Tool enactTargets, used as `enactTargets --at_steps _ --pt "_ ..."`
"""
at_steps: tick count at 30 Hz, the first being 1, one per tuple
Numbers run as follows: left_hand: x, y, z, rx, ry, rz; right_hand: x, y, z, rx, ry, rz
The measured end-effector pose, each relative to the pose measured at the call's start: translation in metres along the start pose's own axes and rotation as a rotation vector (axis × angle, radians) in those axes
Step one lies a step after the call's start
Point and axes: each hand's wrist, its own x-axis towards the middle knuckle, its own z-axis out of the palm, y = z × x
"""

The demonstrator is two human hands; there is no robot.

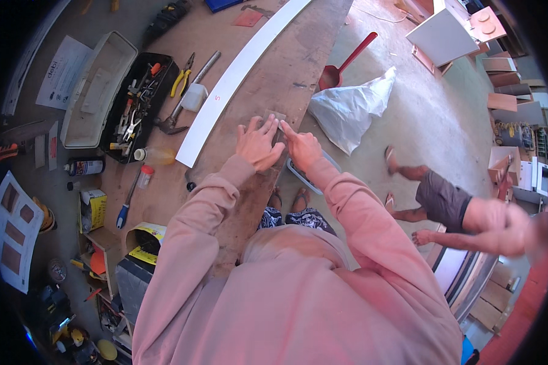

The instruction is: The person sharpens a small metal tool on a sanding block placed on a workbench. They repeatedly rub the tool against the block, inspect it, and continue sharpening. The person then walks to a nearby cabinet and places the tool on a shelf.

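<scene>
A: Where is the small flat piece (279,114)?

B: It lies on the brown worktop (292,68), just inside the right edge, partly covered by fingertips.

A: And how is each hand set?

B: The left hand (259,145) is spread and released, its fingertips on the piece. The right hand (303,148) stretches its index finger to the piece's near side, the other fingers bent; whether it grasps anything cannot be told.

A: What else lies on that worktop?

B: A long white strip (236,68) runs left of the hands, reaching up to the far edge. Left of it are a hammer (177,112) and yellow-handled pliers (177,84), then an open toolbox (111,64) towards the left edge.

A: And past the right edge?

B: A red dustpan (330,77) and a pale plastic bag (350,115) are on the floor (420,128). Farther right is a co-worker (439,198) in dark shorts.
</scene>
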Motion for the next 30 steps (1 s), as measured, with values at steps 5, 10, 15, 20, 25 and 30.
enactTargets --at_steps 5,10,15,20,25,30 --pt "-0.089 0.017 0.011 -0.012 -0.127 -0.005 -0.085 -0.015 0.01 0.087 -0.233 -0.002" --pt "-0.109 0.05 -0.038 -0.197 0.037 -0.213 -0.101 -0.035 -0.044 0.448 -0.107 -0.117" --pt "-0.101 0.08 -0.103 -0.875 0.418 -0.335 -0.11 -0.077 -0.151 1.425 -0.498 0.432" --pt "-0.111 0.121 -0.129 -1.516 0.198 -0.275 -0.123 -0.118 -0.191 1.442 -0.478 0.303" --pt "-0.121 0.133 -0.148 -1.529 0.315 -0.179 -0.128 -0.13 -0.189 1.296 -0.427 0.097" --pt "-0.132 0.127 -0.156 -1.61 0.286 -0.021 -0.129 -0.13 -0.187 1.218 -0.36 0.024"
